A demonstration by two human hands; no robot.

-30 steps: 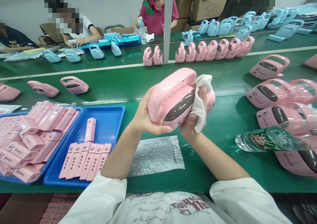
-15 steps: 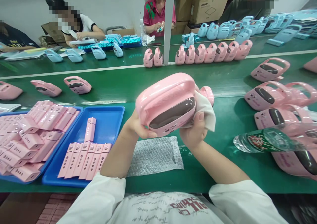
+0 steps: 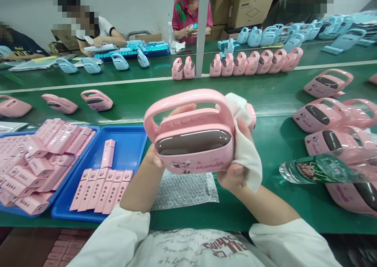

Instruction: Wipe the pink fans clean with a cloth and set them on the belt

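Note:
I hold a pink handled device [image 3: 193,141] with a dark glossy window upright in front of me, its face toward me. My left hand [image 3: 156,157] grips its left side, fingers wrapped behind the body. My right hand [image 3: 235,168] clutches a white cloth [image 3: 246,149] and presses it against the device's right end. Below the device a bubble-wrap bag [image 3: 185,190] lies flat on the green belt [image 3: 147,102].
Two blue trays [image 3: 129,145] at left hold pink flat parts [image 3: 101,190]. More pink devices [image 3: 321,115] and a lying plastic bottle [image 3: 321,168] crowd the right. Rows of pink devices [image 3: 253,61] and blue devices [image 3: 118,61] stand farther back, where other people work.
The device has been turned from tilted on its side to upright with its window facing me. The cloth hand has shifted along its right end.

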